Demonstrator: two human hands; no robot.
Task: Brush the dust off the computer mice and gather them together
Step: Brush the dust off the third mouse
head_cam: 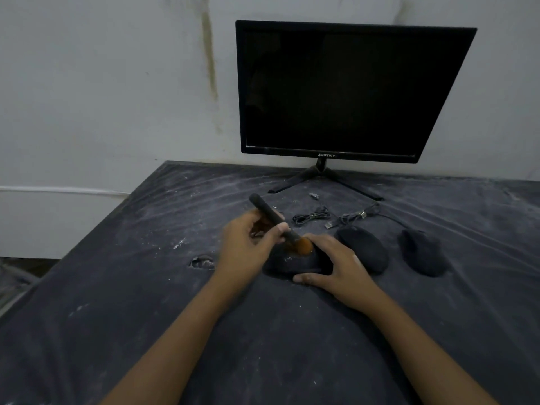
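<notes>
Three black computer mice lie in a row on the dusty dark table [146, 287]. My right hand [336, 264] grips the leftmost mouse [289, 264] from the right side, thumb at its near edge. My left hand [248, 244] holds a black-handled brush [271, 216] with orange-brown bristles [302, 247] touching the top of that mouse. A second mouse [365, 248] sits just right of my right hand. The third mouse [422, 252] lies further right.
A black monitor [344, 92] stands on a tripod foot [321, 178] at the back against a grey wall. Coiled mouse cables with USB plugs [330, 216] lie behind the mice. A small tear [201, 262] marks the table cover left of my hands. The table's left edge drops off.
</notes>
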